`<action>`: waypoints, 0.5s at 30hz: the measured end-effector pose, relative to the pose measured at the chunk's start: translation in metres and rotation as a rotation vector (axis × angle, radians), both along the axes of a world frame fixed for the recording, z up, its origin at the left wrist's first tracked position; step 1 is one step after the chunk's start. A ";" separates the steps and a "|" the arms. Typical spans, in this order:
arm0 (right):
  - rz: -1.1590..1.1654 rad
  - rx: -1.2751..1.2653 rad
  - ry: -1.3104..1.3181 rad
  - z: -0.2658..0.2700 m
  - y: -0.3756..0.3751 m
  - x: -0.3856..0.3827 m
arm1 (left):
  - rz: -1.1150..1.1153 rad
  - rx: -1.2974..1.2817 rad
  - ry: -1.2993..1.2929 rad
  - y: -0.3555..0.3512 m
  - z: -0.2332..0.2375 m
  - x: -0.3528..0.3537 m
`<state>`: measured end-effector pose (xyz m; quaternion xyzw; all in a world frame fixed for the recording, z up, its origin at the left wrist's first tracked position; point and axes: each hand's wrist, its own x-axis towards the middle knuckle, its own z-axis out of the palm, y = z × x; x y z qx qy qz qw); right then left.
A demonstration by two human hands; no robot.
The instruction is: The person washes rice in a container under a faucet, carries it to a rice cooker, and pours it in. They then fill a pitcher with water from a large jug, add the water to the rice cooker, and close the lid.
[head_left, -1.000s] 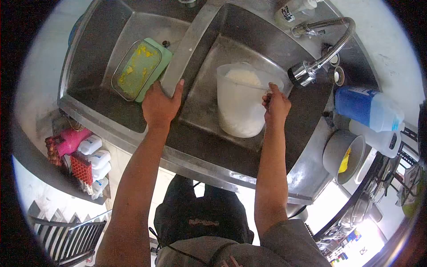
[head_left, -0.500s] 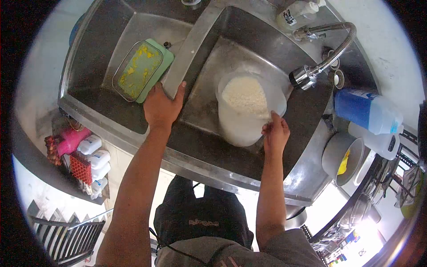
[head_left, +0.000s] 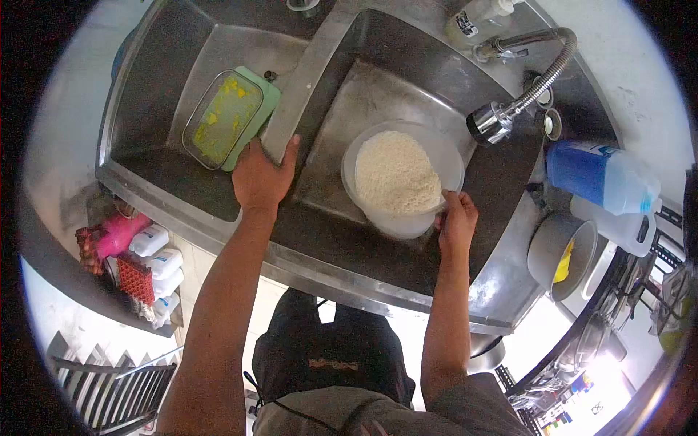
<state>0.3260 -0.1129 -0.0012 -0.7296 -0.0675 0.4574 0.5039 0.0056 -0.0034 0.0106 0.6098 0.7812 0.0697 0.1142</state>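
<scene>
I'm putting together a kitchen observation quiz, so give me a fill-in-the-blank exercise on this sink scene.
1. The right hand grips the rim of a plastic container full of white ____.
2. The container sits in the ____ basin, while the left hand rests on the divider.
3. The glass dish lies on a ____ lid.
4. The jug beside the sink is ____.
Missing words: rice; right; green; blue.
</scene>
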 end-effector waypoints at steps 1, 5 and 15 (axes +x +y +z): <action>0.054 -0.026 -0.022 0.001 0.000 0.002 | 0.014 -0.012 -0.004 0.000 0.001 0.001; 0.257 -0.039 -0.048 0.002 -0.005 0.010 | -0.005 -0.030 -0.007 0.001 0.000 -0.001; 0.444 0.004 -0.239 -0.015 -0.015 0.030 | -0.017 -0.007 -0.007 0.000 -0.002 0.000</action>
